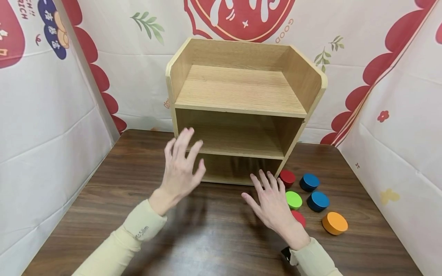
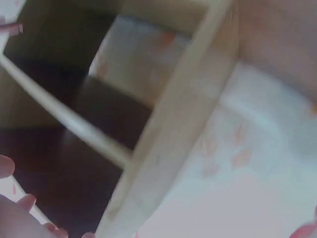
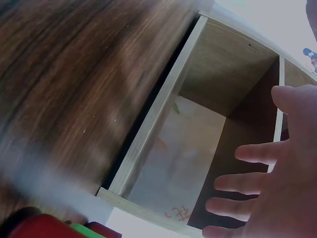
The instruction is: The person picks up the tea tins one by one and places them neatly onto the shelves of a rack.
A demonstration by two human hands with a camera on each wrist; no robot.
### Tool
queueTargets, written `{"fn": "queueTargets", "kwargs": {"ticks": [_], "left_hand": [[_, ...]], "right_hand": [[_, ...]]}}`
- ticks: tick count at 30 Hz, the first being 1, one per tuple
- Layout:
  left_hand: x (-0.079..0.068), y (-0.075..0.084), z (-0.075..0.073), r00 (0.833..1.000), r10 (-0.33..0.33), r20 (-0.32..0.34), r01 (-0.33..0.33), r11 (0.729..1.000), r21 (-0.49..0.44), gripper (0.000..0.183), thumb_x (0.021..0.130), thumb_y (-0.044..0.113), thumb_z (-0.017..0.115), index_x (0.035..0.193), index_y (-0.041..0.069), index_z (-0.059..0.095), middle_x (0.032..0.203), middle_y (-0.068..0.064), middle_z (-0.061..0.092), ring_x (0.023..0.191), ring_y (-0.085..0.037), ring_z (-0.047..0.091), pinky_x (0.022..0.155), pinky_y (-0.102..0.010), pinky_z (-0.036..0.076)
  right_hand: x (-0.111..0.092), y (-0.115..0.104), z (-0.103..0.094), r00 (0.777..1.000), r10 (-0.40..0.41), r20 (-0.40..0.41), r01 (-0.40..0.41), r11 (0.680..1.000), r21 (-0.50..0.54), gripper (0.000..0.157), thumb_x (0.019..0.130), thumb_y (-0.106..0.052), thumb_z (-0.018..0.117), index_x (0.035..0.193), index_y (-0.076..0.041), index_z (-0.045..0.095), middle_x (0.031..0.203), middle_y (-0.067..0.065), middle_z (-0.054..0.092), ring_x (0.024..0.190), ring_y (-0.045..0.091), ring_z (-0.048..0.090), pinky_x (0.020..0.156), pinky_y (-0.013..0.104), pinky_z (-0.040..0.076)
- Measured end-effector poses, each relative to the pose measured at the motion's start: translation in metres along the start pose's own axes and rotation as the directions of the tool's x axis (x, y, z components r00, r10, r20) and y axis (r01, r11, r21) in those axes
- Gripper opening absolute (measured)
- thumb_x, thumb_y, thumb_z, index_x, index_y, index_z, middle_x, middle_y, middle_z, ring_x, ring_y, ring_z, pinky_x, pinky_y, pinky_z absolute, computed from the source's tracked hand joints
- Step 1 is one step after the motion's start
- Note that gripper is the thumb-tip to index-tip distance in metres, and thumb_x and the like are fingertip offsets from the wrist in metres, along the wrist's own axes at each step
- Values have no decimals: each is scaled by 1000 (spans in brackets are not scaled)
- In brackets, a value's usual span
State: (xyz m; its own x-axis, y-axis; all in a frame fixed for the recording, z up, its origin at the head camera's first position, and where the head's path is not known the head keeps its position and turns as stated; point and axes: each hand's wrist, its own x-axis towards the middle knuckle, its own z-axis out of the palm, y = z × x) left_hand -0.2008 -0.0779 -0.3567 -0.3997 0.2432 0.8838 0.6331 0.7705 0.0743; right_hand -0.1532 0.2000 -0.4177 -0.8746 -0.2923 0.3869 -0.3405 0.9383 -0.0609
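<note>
Left hand [image 1: 179,172], wooden shelf [image 1: 238,90], right hand [image 1: 274,205] and six discs [image 1: 318,201] at a tabletop [image 1: 114,184]
The left hand, fingers [image 1: 194,152] spread, is raised before the shelf's left edge; the shelf stands at the tabletop's back; the right hand, fingers also spread, is by the shelf's lower right corner, contact unclear; to its right, nearby, lie two red discs, one green, two blue and one orange

The place looks like a small booth. Printed white cloth [image 1: 55,149] hangs along the left, right and far sides, with red scalloped edging [image 1: 402,36], around a wood-grain table [image 1: 103,191].
</note>
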Motion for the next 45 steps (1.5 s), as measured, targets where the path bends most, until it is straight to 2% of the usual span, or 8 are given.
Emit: {"fn": "queueTargets", "kwargs": {"ticks": [4,7,11,20,24,30,38,45], "left_hand": [[36,-9,-10,997,50,-58,-46,997,67,59,77,13,61,134,9,49,153,-17,35,144,-33,29,109,-61,21],[56,-14,-14,998,43,-44,-38,993,110,65,78,11,60,141,12,43,155,-14,32,146,-31,26,111,-62,17],[71,-20,-18,1000,3,-1,-2,992,129,66,80,11,58,144,11,40,156,-12,32,147,-27,26,111,-62,16],[80,-24,-21,998,-18,67,6,987,163,58,79,6,58,136,6,49,144,-12,49,139,-27,38,106,-62,24],[81,-24,-19,997,-17,71,7,991,134,59,78,5,59,135,7,49,141,-12,50,137,-28,39,102,-56,31],[81,-25,-16,997,-20,72,10,992,128,62,77,5,58,138,7,47,142,-12,49,137,-28,38,100,-53,33],[78,-25,-14,997,-27,78,17,992,125,67,75,3,59,140,7,43,143,-13,46,139,-29,35,101,-55,31],[77,-24,-12,997,-32,72,23,992,123,68,75,3,59,140,7,42,143,-13,45,139,-29,33,101,-55,30]], "right_hand": [[-3,3,-1,1000,-11,-16,12,1000,23,65,89,-54,55,138,-11,51,144,19,47,131,40,41,103,60,31],[-5,7,-1,999,-15,-32,17,999,33,62,90,-51,57,136,-10,52,143,19,49,130,40,42,103,59,31],[-9,14,-3,999,-9,-52,11,999,34,58,90,-46,58,134,-8,54,141,20,50,129,40,44,102,58,32],[-23,38,-4,993,28,-113,-23,999,45,53,89,-39,63,129,-5,57,137,23,50,125,40,43,97,59,35],[-32,51,-5,988,83,-128,-74,995,73,54,87,-35,66,129,-2,56,137,24,50,123,42,43,97,60,34],[-50,66,-9,978,171,-119,-161,983,87,64,84,-37,69,131,3,52,136,26,48,115,43,44,87,58,35],[-72,77,-12,970,245,-7,-245,969,23,88,75,-59,71,131,5,49,124,27,55,104,41,46,80,55,38],[-88,79,-13,969,247,10,-247,966,74,87,64,-47,84,128,3,51,117,27,55,99,42,53,75,56,44]]}}
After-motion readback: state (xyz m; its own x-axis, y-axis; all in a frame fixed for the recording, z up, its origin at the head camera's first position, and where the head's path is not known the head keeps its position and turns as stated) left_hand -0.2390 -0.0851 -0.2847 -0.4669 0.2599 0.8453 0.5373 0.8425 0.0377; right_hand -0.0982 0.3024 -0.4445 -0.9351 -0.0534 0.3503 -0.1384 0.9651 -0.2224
